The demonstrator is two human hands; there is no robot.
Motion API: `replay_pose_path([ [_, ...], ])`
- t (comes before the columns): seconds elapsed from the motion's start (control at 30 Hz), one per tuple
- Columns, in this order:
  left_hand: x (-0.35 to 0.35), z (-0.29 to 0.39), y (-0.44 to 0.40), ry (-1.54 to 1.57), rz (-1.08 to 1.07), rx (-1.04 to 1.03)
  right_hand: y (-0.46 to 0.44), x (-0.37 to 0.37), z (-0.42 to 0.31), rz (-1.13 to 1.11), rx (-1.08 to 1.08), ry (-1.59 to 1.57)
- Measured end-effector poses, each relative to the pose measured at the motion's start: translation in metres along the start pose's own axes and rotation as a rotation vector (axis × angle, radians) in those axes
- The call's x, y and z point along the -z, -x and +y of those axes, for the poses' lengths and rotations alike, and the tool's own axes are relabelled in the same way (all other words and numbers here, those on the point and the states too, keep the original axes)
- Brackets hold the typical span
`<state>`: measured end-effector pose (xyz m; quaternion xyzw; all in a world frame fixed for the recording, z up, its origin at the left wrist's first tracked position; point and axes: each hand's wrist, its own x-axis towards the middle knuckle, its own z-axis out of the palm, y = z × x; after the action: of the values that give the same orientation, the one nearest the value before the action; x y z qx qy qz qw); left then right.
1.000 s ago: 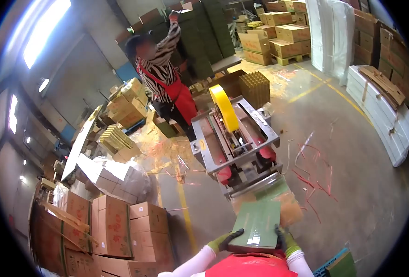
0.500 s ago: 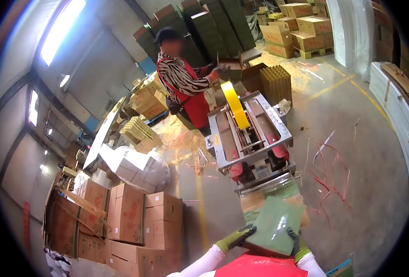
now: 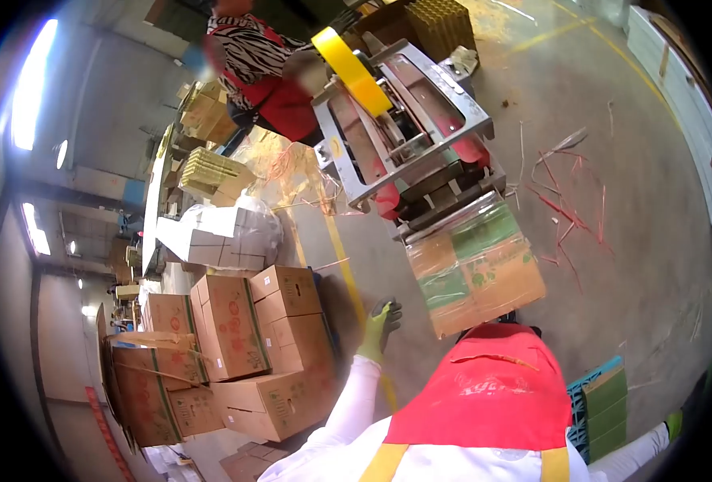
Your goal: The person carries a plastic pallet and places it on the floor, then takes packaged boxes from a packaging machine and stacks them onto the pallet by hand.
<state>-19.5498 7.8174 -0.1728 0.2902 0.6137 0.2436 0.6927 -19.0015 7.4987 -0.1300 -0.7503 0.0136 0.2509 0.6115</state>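
Holds nothing in the left hand (image 3: 384,318), fingers loosely spread, left of the taping machine's (image 3: 424,161) cardboard-covered table (image 3: 484,281). Extends the right hand (image 3: 683,410) to near right; cannot tell its grip. Already stacked at near right on a blue pallet (image 3: 578,414): green cartons (image 3: 607,410). Cannot judge the remainder.

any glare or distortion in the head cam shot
In the head view, the window is blown out white, the apron has shiny glints, fisheye distortion curves the scene inside a dark rim, and the right hand is nearly lost there.
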Motion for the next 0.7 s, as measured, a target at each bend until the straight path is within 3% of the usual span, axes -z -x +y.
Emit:
replay_pose_path([
  [0.33, -0.036, 0.041, -0.092, -0.185, -0.044, -0.109, 0.004, -0.034, -0.001, 0.019, 0.003, -0.155],
  [0.57, -0.043, 0.059, -0.143, -0.282, -0.024, -0.094, -0.019, -0.171, -0.032, -0.178, -0.006, -0.415],
  [0.63, -0.082, 0.077, -0.122, -0.344, -0.034, -0.316, -0.038, -0.213, -0.048, -0.281, -0.015, -0.414],
  [0.7, -0.094, 0.077, -0.125, -0.392, 0.028, -0.347, -0.063, -0.247, -0.065, -0.436, -0.041, -0.298],
])
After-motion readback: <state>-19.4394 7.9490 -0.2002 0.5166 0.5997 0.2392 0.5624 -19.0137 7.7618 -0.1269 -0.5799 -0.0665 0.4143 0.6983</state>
